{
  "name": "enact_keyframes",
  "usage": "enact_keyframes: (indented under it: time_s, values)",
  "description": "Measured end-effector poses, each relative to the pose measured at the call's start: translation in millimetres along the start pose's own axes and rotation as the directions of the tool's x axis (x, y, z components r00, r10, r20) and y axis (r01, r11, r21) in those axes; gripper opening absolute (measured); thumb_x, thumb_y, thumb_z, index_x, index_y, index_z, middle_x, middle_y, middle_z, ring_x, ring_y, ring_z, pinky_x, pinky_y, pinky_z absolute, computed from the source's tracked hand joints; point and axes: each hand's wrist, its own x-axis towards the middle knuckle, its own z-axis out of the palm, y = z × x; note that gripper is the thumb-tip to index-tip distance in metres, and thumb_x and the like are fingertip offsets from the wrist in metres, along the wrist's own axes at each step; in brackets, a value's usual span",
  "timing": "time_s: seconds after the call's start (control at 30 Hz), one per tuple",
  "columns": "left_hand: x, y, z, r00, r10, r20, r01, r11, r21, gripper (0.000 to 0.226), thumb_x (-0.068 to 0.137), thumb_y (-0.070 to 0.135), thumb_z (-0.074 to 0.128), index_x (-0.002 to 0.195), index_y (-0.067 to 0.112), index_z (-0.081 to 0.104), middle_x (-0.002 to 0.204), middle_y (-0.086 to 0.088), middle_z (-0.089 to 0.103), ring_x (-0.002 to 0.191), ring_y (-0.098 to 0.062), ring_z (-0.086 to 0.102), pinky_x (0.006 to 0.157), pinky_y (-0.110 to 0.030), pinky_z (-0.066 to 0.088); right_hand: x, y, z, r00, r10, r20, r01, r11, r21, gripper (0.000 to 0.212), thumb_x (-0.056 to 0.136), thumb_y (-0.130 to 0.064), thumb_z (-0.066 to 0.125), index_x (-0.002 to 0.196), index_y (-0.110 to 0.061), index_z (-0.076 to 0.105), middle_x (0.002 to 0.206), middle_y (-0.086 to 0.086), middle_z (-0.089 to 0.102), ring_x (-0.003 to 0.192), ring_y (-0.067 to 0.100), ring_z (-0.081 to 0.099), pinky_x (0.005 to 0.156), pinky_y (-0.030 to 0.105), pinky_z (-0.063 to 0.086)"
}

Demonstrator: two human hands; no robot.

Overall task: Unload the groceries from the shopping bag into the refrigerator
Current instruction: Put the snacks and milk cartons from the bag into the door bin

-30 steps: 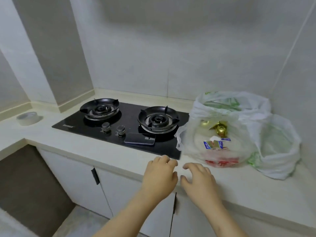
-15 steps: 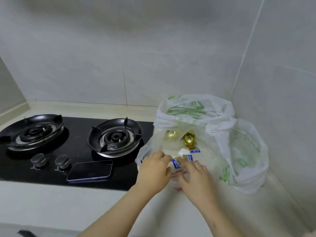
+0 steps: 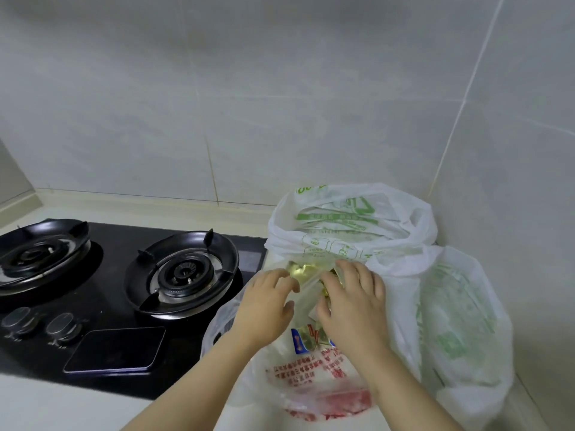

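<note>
A translucent shopping bag with red print (image 3: 311,377) stands on the counter in front of me. Gold-wrapped items (image 3: 299,270) and a blue and white packet (image 3: 299,341) show inside it. My left hand (image 3: 264,309) pinches the left side of the bag's mouth with curled fingers and thumb. My right hand (image 3: 354,306) grips the right side of the mouth, and a strip of plastic stretches between the two hands. The refrigerator is out of view.
Two white bags with green print stand behind (image 3: 351,219) and to the right (image 3: 460,309), in the tiled corner. Left of the bags is a black two-burner gas hob (image 3: 183,269) with two knobs (image 3: 62,326) and a phone (image 3: 115,349) lying on it.
My view moved right and closer to the bags. Both hands rose from the counter edge to the front bag's mouth and took hold of its plastic.
</note>
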Motion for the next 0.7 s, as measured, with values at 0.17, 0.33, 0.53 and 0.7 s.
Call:
enact_keyframes:
  time_s: [0.17, 0.33, 0.53, 0.7]
  values:
    - [18, 4, 9, 0.983, 0.023, 0.181, -0.047, 0.991, 0.127, 0.032, 0.09, 0.019, 0.05, 0.121, 0.024, 0.053, 0.149, 0.0, 0.028, 0.141, -0.021, 0.018, 0.111, -0.036, 0.015, 5, 9, 22, 0.974, 0.063, 0.217, -0.036, 0.991, -0.126, 0.037, 0.043, -0.03, 0.085, 0.076, -0.023, 0.07, 0.114, 0.011, 0.065, 0.107, 0.037, 0.061, 0.095, 0.048, 0.031]
    - [26, -4, 20, 0.885, 0.132, 0.445, -0.282, 0.914, 0.29, 0.049, 0.093, 0.019, 0.047, 0.139, 0.033, 0.035, 0.157, -0.002, -0.005, 0.144, -0.03, -0.013, 0.113, -0.054, -0.007, 13, 17, 36, 0.946, 0.085, 0.313, -0.036, 0.987, -0.158, 0.045, 0.047, -0.039, 0.083, 0.089, -0.028, 0.07, 0.124, 0.009, 0.061, 0.115, 0.037, 0.056, 0.1, 0.049, 0.031]
    - [53, -30, 28, 0.9, 0.237, 0.365, -0.377, 0.842, 0.385, 0.071, 0.075, 0.014, 0.066, 0.138, 0.034, 0.04, 0.153, -0.009, 0.026, 0.141, -0.038, 0.021, 0.108, -0.062, 0.024, 33, 29, 47, 0.914, 0.048, 0.402, -0.01, 0.995, -0.095, 0.051, 0.089, -0.039, 0.05, 0.138, -0.032, 0.036, 0.158, 0.005, 0.01, 0.145, 0.031, 0.006, 0.115, 0.052, 0.004]
    - [80, -58, 37, 0.924, 0.191, 0.33, -0.325, 0.846, 0.422, 0.076, 0.038, 0.014, 0.081, 0.109, 0.026, 0.057, 0.12, -0.007, 0.062, 0.104, -0.031, 0.063, 0.074, -0.046, 0.055, 48, 32, 59, 0.877, 0.117, 0.466, -0.09, 0.993, -0.079, 0.055, 0.094, -0.041, 0.038, 0.144, -0.032, 0.02, 0.158, -0.001, -0.001, 0.145, 0.026, -0.005, 0.114, 0.053, -0.001]
